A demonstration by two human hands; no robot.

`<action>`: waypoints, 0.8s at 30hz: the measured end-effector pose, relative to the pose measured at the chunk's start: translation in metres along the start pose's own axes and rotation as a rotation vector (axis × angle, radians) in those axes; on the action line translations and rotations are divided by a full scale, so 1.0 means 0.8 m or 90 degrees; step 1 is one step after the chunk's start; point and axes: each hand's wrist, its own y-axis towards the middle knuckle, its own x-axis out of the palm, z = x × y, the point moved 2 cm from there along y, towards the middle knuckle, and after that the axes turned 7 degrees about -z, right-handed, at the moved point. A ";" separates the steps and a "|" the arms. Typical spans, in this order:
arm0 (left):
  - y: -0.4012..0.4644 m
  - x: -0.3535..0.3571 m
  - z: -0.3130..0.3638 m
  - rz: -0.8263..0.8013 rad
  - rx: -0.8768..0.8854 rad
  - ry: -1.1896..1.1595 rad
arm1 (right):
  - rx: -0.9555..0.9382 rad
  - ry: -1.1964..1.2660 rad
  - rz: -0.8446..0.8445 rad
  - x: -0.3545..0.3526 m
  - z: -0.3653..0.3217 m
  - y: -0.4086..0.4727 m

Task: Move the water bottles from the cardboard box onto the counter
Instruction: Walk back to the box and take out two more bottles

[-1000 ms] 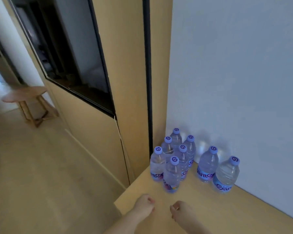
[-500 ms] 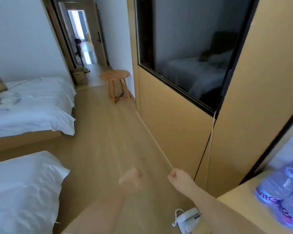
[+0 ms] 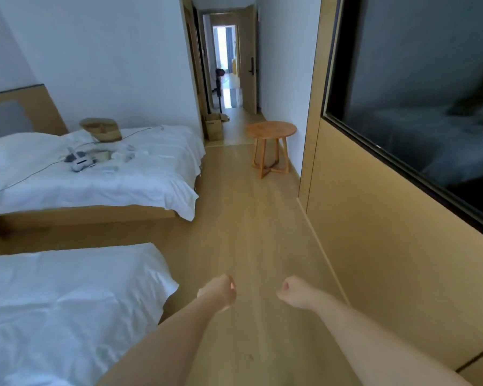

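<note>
now your two bare arms reach forward low in the frame over a pale wood floor [image 3: 234, 207], both hands curled into loose fists and holding nothing. your left hand [image 3: 218, 293] sits just left of centre near the bottom, fingers folded in toward the palm; your right hand [image 3: 292, 291] is beside it to the right, apart from it, knuckles forward and fingers tucked under. no water bottle shows anywhere in the frame, and neither does the counter. a cardboard box [image 3: 214, 126], small and distant, stands on the floor at upper centre, at the mouth of a hallway, just beyond the foot of the far bed [image 3: 101, 174]; whether it holds anything cannot be told from here. the near bed [image 3: 62, 307], in white sheets, fills the lower left. on the far bed lie a tan hat [image 3: 101, 129] and a small white device [image 3: 80, 160] with a thin cable. a round wooden side table [image 3: 271, 146] stands against the wall right of centre. a tan panelled wall [image 3: 388, 246] with a dark glass panel [image 3: 418, 101] runs down the right side.
</note>
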 end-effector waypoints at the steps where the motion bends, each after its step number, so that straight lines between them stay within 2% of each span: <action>1: 0.021 -0.011 0.001 0.003 -0.007 0.002 | -0.007 -0.009 -0.009 -0.013 -0.005 0.024; 7: 0.149 -0.092 0.021 0.006 -0.059 -0.019 | -0.025 -0.085 -0.088 -0.118 -0.036 0.155; 16: 0.339 -0.199 0.019 -0.007 -0.092 -0.034 | -0.020 -0.102 -0.075 -0.237 -0.096 0.352; 24: 0.575 -0.331 -0.005 -0.061 -0.060 0.004 | 0.002 -0.116 -0.062 -0.343 -0.171 0.579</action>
